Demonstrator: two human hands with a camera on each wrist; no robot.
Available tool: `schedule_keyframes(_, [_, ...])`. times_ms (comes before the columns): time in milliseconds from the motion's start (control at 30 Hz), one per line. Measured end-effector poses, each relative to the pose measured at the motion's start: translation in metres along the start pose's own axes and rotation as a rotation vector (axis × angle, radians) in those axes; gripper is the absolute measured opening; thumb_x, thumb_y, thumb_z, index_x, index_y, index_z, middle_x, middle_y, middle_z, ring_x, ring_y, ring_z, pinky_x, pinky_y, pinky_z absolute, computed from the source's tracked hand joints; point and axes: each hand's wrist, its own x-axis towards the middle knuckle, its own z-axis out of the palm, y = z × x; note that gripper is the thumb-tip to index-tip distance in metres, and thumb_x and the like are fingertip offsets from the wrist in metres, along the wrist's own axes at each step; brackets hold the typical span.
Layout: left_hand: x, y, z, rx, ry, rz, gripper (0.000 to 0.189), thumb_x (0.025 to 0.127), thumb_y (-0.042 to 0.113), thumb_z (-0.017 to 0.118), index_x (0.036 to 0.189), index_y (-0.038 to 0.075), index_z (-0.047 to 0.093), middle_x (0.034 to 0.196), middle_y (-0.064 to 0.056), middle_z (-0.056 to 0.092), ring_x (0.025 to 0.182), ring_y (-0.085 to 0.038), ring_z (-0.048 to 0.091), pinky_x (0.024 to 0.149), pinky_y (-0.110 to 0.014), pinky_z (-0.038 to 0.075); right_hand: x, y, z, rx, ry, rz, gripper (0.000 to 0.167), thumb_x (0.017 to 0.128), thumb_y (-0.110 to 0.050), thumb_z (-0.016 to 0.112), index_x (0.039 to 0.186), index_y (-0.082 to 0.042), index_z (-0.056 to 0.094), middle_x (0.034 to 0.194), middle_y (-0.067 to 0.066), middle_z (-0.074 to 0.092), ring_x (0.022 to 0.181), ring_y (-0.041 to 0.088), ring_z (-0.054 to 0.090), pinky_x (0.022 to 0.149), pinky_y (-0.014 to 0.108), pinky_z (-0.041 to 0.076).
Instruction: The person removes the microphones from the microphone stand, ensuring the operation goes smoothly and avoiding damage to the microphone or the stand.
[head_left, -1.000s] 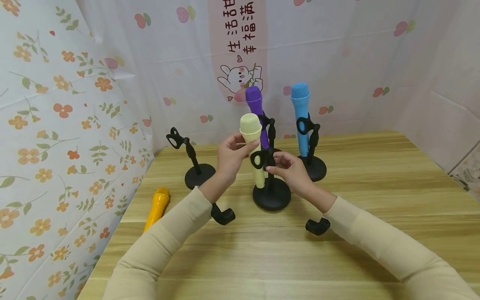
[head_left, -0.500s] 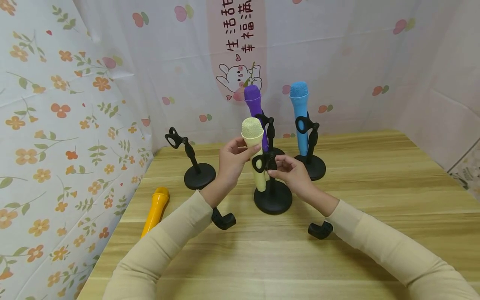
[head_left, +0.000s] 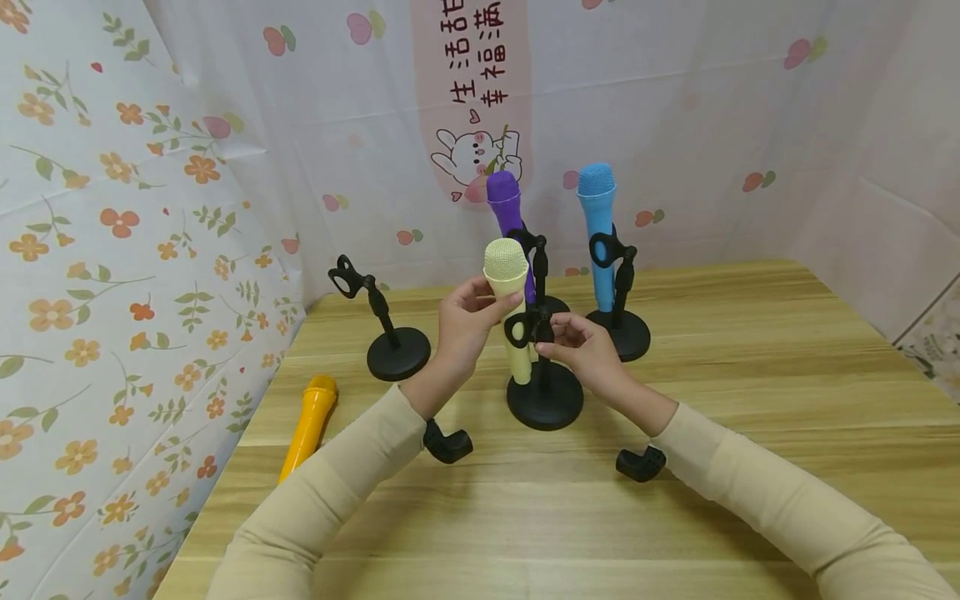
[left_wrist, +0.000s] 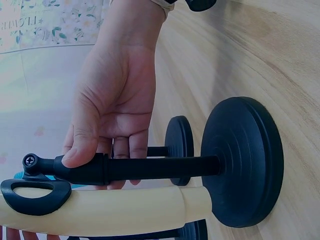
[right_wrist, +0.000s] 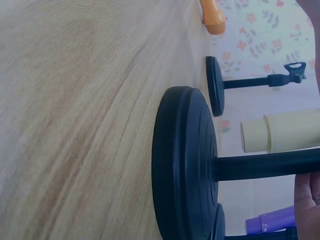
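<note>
A cream microphone (head_left: pixel 506 260) stands nearly upright in the clip (head_left: pixel 517 330) of a black desk stand (head_left: pixel 545 406). My left hand (head_left: pixel 461 327) holds it just under its mesh head, thumb at the front. From the other side my right hand (head_left: pixel 587 350) pinches the stand's neck below the clip. The left wrist view shows the right thumb pressed on that neck (left_wrist: pixel 82 167), and the microphone's lower end beside the pole. The stand's round base (right_wrist: pixel 182 165) rests on the table in the right wrist view.
Behind stand a purple microphone (head_left: pixel 503 196) and a blue microphone (head_left: pixel 597 208), each in a black stand. A stand with a bare clip (head_left: pixel 397 352) is at the left, and an orange microphone (head_left: pixel 309 425) lies near the left edge. A floral cloth (head_left: pixel 112 275) hangs alongside.
The cream microphone and its stand have shifted slightly toward me, with both hands moving along. Both hands keep their hold.
</note>
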Motion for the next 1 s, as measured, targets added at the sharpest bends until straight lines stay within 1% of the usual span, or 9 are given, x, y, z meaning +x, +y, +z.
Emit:
schedule_keyframes(200, [-0.0020,-0.0006,0.0007,-0.010,0.008,-0.003,0.033,0.083,0.009,0.078,0.112,0.001,0.066,0.103,-0.007,0.068,0.088,-0.017,0.062,0.081,-0.034,0.054,-0.0019,0.0001,0.0015,0.005,0.001,0.004,0.035,0.086,-0.007,0.074,0.118,0.001,0.060,0.100,0.008,0.061,0.093,0.021,0.058,0.081,0.022,0.051])
schedule_keyframes(600, [-0.0032,-0.0028,0.0033,-0.018,0.025,0.027,0.036,0.082,0.006,0.078,0.114,0.000,0.065,0.103,-0.007,0.066,0.088,-0.018,0.059,0.082,-0.032,0.052,-0.0033,0.0002,0.0024,0.017,0.010,-0.018,0.035,0.086,-0.005,0.074,0.118,0.001,0.060,0.098,0.007,0.059,0.090,0.018,0.056,0.079,0.020,0.050])
schedule_keyframes(833, [-0.0052,-0.0044,0.0053,-0.010,0.036,0.019,0.036,0.082,0.009,0.078,0.115,0.002,0.065,0.104,-0.006,0.066,0.089,-0.017,0.059,0.082,-0.032,0.051,-0.0042,0.0015,0.0028,0.049,0.006,-0.050,0.036,0.086,-0.003,0.073,0.119,0.003,0.058,0.098,0.006,0.059,0.089,0.015,0.058,0.080,0.020,0.051])
schedule_keyframes(1000, [-0.0083,-0.0045,0.0066,0.016,0.060,0.000,0.034,0.083,0.015,0.079,0.113,0.005,0.066,0.104,-0.005,0.065,0.091,-0.018,0.058,0.081,-0.032,0.050,-0.0053,0.0013,0.0038,0.039,0.014,-0.091,0.034,0.086,-0.002,0.073,0.117,0.003,0.059,0.096,0.005,0.058,0.088,0.015,0.055,0.077,0.019,0.050])
